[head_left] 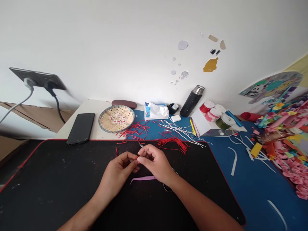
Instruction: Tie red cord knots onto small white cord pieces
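Note:
Over the black mat, my left hand (pixel 115 175) and my right hand (pixel 156 163) meet fingertip to fingertip. Both pinch a tiny piece of red cord (pixel 137 157), most of it hidden by the fingers. Just below them lies a pair of purple tweezers (pixel 143 179), its bent tip to the left and its other end under my right hand. A short red cord scrap (pixel 116 151) rests above my left hand. Beyond my right hand is a bundle of red cords (pixel 176 144), with white cords (pixel 180 130) behind it. A thin dark loop shows partly behind my right wrist.
A woven basket (pixel 101 124) with small red-and-white pieces stands at the back, near a phone (pixel 81 128). Further right are a tissue pack (pixel 156 111), a black flask (pixel 192 102), cord spools (pixel 225 122) and colourful paper flowers (pixel 286 141). White paper strips lie on the blue surface.

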The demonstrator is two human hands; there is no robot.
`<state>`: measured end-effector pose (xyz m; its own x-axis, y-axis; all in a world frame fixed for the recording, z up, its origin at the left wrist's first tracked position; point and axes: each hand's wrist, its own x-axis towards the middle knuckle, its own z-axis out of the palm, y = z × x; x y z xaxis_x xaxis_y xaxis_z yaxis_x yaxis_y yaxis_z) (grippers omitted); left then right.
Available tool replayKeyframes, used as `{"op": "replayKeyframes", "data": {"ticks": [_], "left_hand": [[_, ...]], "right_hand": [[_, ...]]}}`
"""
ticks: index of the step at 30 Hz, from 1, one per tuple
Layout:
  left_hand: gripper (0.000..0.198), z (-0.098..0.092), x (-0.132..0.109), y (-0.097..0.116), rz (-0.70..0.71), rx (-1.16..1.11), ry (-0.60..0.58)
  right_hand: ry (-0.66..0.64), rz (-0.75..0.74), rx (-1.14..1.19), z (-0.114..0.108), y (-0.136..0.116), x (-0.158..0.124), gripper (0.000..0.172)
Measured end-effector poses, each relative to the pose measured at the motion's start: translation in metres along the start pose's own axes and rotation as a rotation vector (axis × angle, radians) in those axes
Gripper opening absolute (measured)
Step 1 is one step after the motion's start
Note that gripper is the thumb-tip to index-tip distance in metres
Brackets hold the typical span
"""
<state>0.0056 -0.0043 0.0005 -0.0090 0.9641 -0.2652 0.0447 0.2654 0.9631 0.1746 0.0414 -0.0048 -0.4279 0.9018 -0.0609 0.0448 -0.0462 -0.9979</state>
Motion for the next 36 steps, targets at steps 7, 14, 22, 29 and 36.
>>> {"op": "replayKeyframes", "data": {"ticks": [7, 14, 22, 29, 36], "left_hand": [[0.029, 0.0006, 0.001, 0.0025, -0.011, 0.008, 0.01], [0.027, -0.0001, -0.0006, 0.0043, -0.006, 0.078, 0.019], [0.026, -0.0011, -0.0004, 0.0007, -0.002, 0.156, 0.003], [0.019, -0.0029, -0.0019, -0.0026, 0.025, 0.211, -0.02], [0.019, -0.001, 0.0009, -0.0032, 0.009, 0.163, -0.017]], "right_hand": [[-0.001, -0.006, -0.046, -0.0006, -0.0026, -0.0017, 0.003], [0.016, -0.033, -0.124, -0.0007, -0.0003, -0.0018, 0.003], [0.0, -0.142, -0.254, -0.0003, 0.0003, -0.0037, 0.014], [-0.027, -0.204, -0.307, -0.0017, 0.0014, -0.0044, 0.02], [-0.025, -0.199, -0.333, -0.0018, 0.0002, -0.0045, 0.017]]}}
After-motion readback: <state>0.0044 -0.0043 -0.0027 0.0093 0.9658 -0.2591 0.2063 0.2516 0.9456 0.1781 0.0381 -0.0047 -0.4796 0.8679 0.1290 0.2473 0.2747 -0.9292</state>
